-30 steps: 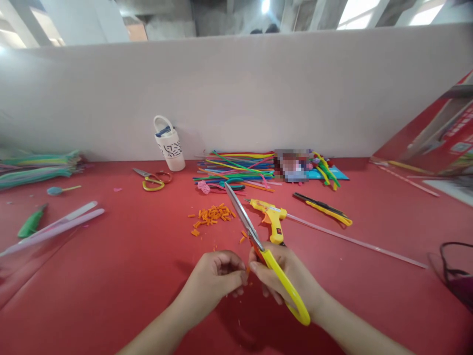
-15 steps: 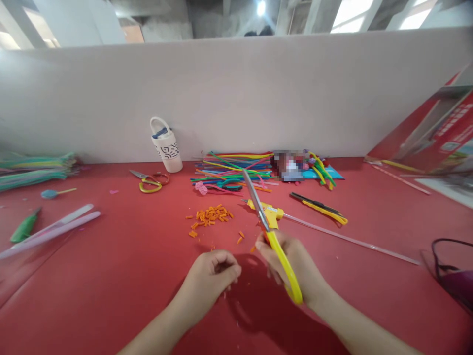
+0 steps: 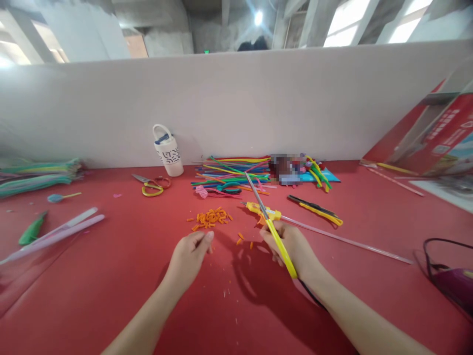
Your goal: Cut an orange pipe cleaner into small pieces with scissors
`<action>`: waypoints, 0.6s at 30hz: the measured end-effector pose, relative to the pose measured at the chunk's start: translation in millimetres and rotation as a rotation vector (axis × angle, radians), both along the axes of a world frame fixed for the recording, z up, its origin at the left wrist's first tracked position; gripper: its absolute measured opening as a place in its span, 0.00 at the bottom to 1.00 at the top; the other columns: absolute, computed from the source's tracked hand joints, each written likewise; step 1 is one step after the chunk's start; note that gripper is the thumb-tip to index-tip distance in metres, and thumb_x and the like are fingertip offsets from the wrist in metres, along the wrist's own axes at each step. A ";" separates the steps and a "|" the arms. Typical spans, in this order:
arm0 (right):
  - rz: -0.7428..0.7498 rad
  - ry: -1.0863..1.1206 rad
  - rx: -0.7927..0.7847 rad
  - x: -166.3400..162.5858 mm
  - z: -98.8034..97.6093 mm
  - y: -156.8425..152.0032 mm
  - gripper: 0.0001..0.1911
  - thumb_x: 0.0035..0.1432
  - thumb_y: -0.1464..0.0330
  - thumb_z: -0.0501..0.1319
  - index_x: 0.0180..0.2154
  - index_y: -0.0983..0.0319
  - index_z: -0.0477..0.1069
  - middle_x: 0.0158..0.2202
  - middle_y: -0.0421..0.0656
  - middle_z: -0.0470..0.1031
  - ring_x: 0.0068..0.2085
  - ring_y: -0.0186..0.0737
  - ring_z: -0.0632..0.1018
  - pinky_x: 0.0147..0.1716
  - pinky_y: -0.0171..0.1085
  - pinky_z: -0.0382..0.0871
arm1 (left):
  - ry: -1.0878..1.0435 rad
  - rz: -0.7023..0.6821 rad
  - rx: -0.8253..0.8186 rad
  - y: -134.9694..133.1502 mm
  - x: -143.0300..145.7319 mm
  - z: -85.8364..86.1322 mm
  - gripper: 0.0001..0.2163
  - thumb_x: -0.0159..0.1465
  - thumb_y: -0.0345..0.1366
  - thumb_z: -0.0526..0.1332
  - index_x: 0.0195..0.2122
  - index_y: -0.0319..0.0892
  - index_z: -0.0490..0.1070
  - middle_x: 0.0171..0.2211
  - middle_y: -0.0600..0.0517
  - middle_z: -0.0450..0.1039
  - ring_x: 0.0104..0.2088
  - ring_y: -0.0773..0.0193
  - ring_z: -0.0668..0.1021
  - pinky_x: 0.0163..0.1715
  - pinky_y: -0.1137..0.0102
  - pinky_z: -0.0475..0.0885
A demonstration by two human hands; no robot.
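Scissors with yellow handles (image 3: 280, 244) rest in my right hand (image 3: 295, 249), which is closed around them. Their blades point up and away, over the yellow glue gun (image 3: 254, 208) lying on the table. My left hand (image 3: 188, 256) is curled, thumb against the fingers, just in front of a pile of small orange cut pieces (image 3: 212, 217). Whatever its fingers may hold is hidden. A few loose orange bits (image 3: 240, 237) lie between the hands. A clear glue stick (image 3: 347, 239) extends rightward from the glue gun.
Behind lie colourful pipe cleaners (image 3: 232, 170) and a white patterned cup (image 3: 170, 157). Left are other scissors (image 3: 152, 188), a green pointed tool (image 3: 33, 229) and pale strips (image 3: 62, 234). Right are black-and-yellow tweezers (image 3: 318, 209) and a purple object with a cord (image 3: 453, 286). A white partition (image 3: 236, 103) stands behind.
My left hand has moved left and forward, closer to the orange pile. My right hand still holds the scissors, shifted slightly. The view has tilted up a little.
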State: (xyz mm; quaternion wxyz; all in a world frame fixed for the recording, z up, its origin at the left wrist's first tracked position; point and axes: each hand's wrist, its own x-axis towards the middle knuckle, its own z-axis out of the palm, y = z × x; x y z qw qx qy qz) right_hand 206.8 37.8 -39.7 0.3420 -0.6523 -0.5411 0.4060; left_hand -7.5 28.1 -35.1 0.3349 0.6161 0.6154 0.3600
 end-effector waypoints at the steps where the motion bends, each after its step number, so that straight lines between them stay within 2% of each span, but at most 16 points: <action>1: 0.004 0.014 0.002 -0.1 1.5 -0.9 0.06 0.49 0.65 0.55 0.25 0.59 0.59 0.10 0.30 0.56 0.11 0.29 0.62 0.13 0.29 0.52 | 0.017 0.028 0.015 3.6 -4.8 0.3 0.15 0.60 0.42 0.52 0.18 0.44 0.64 0.14 0.59 0.56 0.17 0.67 0.62 0.20 0.73 0.55; 5: 0.036 0.061 0.002 -2.2 5.4 -4.8 0.07 0.51 0.63 0.54 0.26 0.58 0.58 0.10 0.29 0.54 0.11 0.29 0.61 0.14 0.29 0.54 | 0.115 0.092 0.076 18.7 -26.8 -1.8 0.05 0.56 0.34 0.55 0.27 0.44 0.70 0.20 0.57 0.66 0.21 0.64 0.68 0.23 0.72 0.59; 8: 0.056 0.049 0.003 -5.0 6.8 -7.3 0.08 0.50 0.64 0.55 0.25 0.59 0.58 0.10 0.29 0.55 0.12 0.29 0.62 0.14 0.29 0.52 | 0.218 0.043 0.100 24.9 -37.3 -4.8 0.06 0.52 0.28 0.56 0.25 0.44 0.72 0.26 0.53 0.71 0.27 0.62 0.71 0.29 0.71 0.62; 12: 0.066 0.022 0.007 -9.1 7.9 -9.8 0.08 0.48 0.65 0.56 0.23 0.59 0.58 0.10 0.29 0.55 0.12 0.28 0.62 0.14 0.29 0.50 | 0.354 0.016 0.130 26.0 -41.5 -7.5 0.10 0.52 0.25 0.54 0.28 0.44 0.72 0.29 0.52 0.71 0.31 0.60 0.72 0.34 0.69 0.62; 18: 0.077 0.009 0.013 -11.8 8.3 -10.7 0.09 0.46 0.66 0.57 0.21 0.59 0.56 0.12 0.30 0.57 0.14 0.28 0.63 0.16 0.29 0.52 | 0.445 -0.020 0.105 26.5 -40.2 -14.4 0.07 0.52 0.25 0.55 0.25 0.42 0.70 0.28 0.51 0.68 0.32 0.59 0.71 0.35 0.68 0.63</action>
